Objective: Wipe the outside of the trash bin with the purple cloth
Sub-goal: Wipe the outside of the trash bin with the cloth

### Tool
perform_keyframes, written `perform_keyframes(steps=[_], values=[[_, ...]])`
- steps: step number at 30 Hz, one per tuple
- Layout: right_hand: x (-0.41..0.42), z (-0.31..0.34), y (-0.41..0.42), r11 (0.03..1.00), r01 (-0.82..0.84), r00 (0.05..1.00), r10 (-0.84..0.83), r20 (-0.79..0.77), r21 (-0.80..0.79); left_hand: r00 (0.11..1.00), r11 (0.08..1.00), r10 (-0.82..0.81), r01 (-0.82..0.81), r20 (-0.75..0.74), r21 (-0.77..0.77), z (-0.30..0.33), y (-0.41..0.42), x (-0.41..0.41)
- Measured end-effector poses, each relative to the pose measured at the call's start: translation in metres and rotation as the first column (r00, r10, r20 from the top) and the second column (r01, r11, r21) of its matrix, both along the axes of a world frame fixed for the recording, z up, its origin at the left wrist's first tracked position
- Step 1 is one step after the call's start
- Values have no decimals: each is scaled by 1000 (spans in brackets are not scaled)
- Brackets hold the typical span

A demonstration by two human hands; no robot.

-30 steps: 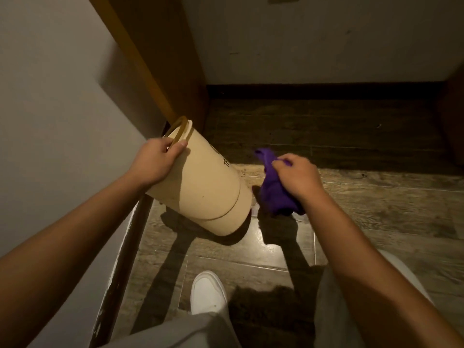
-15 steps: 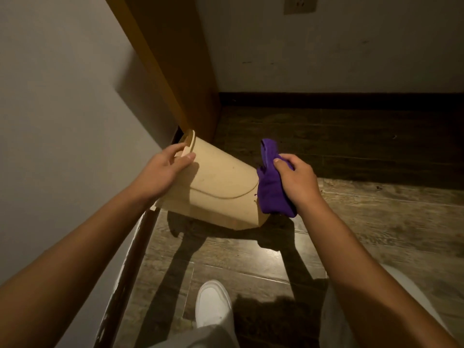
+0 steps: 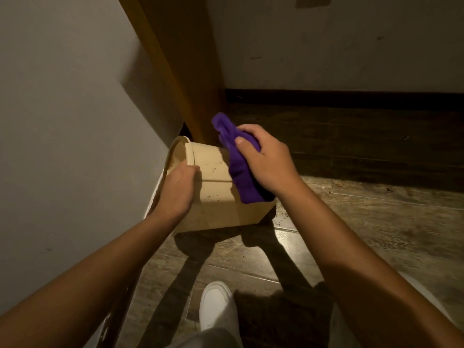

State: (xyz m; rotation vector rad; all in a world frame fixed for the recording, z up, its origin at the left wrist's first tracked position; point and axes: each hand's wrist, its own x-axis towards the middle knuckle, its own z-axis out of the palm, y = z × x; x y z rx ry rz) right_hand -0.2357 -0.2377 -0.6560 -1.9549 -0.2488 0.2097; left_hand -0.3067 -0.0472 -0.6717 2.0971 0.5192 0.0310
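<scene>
A cream trash bin (image 3: 218, 197) is tipped on its side just above the floor, its open rim pointing left toward the wall. My left hand (image 3: 179, 190) grips the bin near the rim. My right hand (image 3: 266, 160) holds the bunched purple cloth (image 3: 241, 169) and presses it on the bin's upper right side, close to the base. Small dark specks show on the bin's side between my hands.
A grey wall (image 3: 75, 121) stands close on the left, with an orange-brown wooden panel (image 3: 180, 71) behind the bin. A dark baseboard (image 3: 351, 99) runs along the far wall. My white shoe (image 3: 216, 307) rests on the wooden floor (image 3: 376, 222) below the bin.
The bin has been turned and tipped further onto its side. My right hand brought the cloth from beside the bin's base up onto its side. My left hand shifted along the rim.
</scene>
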Motion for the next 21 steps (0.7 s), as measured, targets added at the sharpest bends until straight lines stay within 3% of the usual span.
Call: perform_keyframes(steps=[4, 6, 9, 11, 14, 17, 21], values=[[-7, -3, 20, 998, 30, 997, -26, 75, -56, 986, 979, -141, 152, -94, 133, 10, 7, 9], [-11, -6, 25, 996, 32, 995, -24, 94, -83, 979, 980, -171, 181, -106, 83, 12, 7, 9], [-20, -12, 34, 992, -12, 994, 24, 103, -123, 991, 988, -133, 133, 9, -80, 15, -5, 11], [-25, -13, 39, 993, 3, 994, 11, 113, -122, 992, 987, -113, 119, 61, -104, 20, -9, 18], [-27, -9, 40, 989, 131, 974, -116, 195, -67, 987, 985, -153, 157, 58, -69, 24, -7, 22], [-29, -7, 52, 976, 201, 948, -173, 265, -83, 972, 982, -180, 187, 151, -35, 20, -11, 21], [-46, -16, 76, 972, 202, 967, -178, 181, -122, 949, 989, -148, 135, 278, 68, 13, -15, 23]])
